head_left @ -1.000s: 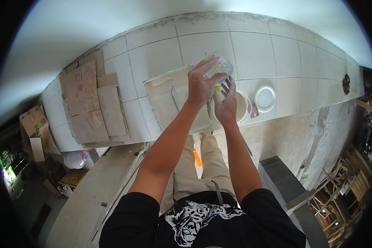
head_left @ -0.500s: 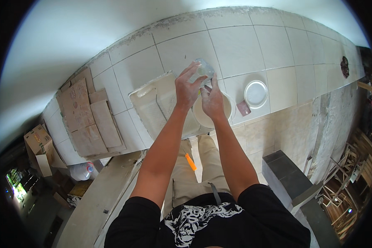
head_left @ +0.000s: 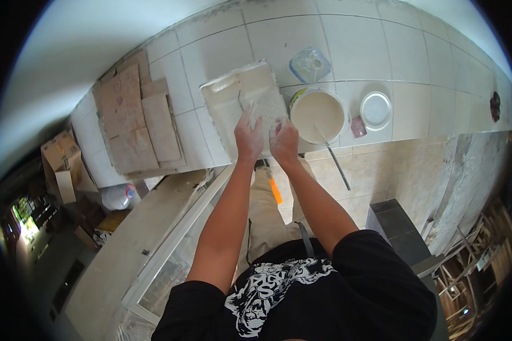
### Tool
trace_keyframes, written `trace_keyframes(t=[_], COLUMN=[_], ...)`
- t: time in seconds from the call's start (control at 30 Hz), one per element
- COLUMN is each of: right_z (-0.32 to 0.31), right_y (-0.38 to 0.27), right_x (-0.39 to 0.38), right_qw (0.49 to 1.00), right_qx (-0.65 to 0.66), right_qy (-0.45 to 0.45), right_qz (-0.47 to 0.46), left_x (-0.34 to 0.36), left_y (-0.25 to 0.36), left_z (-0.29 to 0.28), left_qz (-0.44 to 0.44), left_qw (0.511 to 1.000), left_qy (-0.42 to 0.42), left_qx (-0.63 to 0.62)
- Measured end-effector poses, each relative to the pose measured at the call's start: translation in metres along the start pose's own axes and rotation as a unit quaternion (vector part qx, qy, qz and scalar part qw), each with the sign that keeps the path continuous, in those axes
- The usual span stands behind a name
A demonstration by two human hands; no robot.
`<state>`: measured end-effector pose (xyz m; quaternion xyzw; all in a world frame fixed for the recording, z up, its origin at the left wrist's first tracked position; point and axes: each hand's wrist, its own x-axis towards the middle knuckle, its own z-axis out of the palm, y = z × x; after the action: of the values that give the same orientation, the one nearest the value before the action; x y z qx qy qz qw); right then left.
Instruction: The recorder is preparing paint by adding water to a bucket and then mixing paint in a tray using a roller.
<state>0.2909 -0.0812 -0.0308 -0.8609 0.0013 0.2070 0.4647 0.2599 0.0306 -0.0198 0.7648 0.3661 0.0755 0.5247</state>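
Both my hands are over the near part of a cream paint tray [head_left: 217, 119]. My left hand [head_left: 248, 138], smudged with whitish residue, has its fingers stretched out over the tray's ribbed slope. Close beside it, my right hand [head_left: 284, 139] has curled fingers; anything inside them is hidden. A paint roller [head_left: 227, 84] lies at the tray's far end, and an orange handle [head_left: 275, 191] sticks out below, toward me. Right of the tray stands a bucket [head_left: 318, 115] of cream paint with a thin dark stick [head_left: 339, 166] leaning out. Behind it sits a clear plastic container [head_left: 310, 65].
A round white lid or dish [head_left: 376, 111] and a small mauve piece [head_left: 358, 127] are right of the bucket. Flattened cardboard [head_left: 133, 122] covers the tiles at left. A cabinet [head_left: 148, 241] is at lower left, a dark-topped block [head_left: 401, 227] at lower right.
The clear container has left my hands and stands on the tiles. My hands have come back toward me, over the tray. The bucket's stick now shows. The whole view has shifted.
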Motion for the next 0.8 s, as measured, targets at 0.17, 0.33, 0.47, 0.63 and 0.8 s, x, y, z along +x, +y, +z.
trace_keyframes(t=[0.17, 0.33, 0.47, 0.63, 0.8], right_z=[0.066, 0.088, 0.056, -0.002, -0.047], right_y=[0.148, 0.176, 0.189, 0.027, -0.04], right_x=[-0.07, -0.123, -0.147, -0.17, -0.165], right_qw=[0.929, 0.892, 0.94, 0.985, 0.936], right_qx=[-0.289, -0.299, -0.168, -0.1, -0.278], right_qy=[-0.229, -0.326, -0.263, -0.136, -0.175], right_qz=[0.03, 0.09, 0.141, -0.03, -0.124], left_x=[-0.081, -0.129, -0.142, -0.155, -0.147], left_y=[-0.078, -0.115, -0.119, -0.132, -0.102], left_z=[-0.031, -0.058, -0.061, -0.099, -0.088], left_qz=[-0.08, -0.147, -0.15, -0.143, -0.045], left_qw=[0.996, 0.986, 0.978, 0.98, 0.984], left_qy=[-0.027, -0.072, -0.122, -0.119, -0.146], left_qx=[0.029, -0.009, -0.083, -0.069, -0.094])
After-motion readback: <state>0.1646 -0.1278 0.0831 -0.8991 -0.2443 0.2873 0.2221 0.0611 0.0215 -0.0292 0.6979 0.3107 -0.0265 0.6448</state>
